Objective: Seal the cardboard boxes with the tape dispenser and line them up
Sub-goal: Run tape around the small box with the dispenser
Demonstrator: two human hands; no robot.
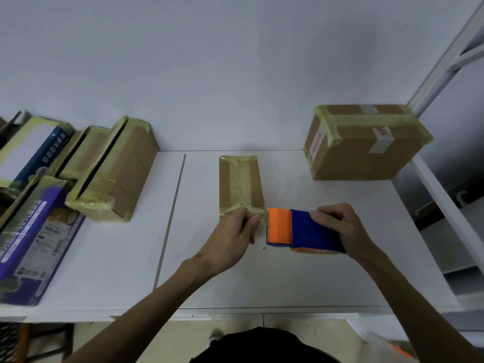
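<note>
Lighting: dim, bluish, diffuse; a faint soft shadow is lying beneath the tape dispenser (305, 230). Wide-angle distortion is bowing lines far right of it; stacked boxes (34, 231) far left are blurring.

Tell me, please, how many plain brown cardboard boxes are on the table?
4: centre box by the left hand, back-right box, two left boxes; more may be hidden.

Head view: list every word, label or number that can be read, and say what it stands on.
No text reads clearly.
Purple box: white lettering and barcode labels, too blurred to read.
Blue and white box: a row of white characters, too blurred.
Large cardboard box: red print on two white labels, too blurred.
</note>
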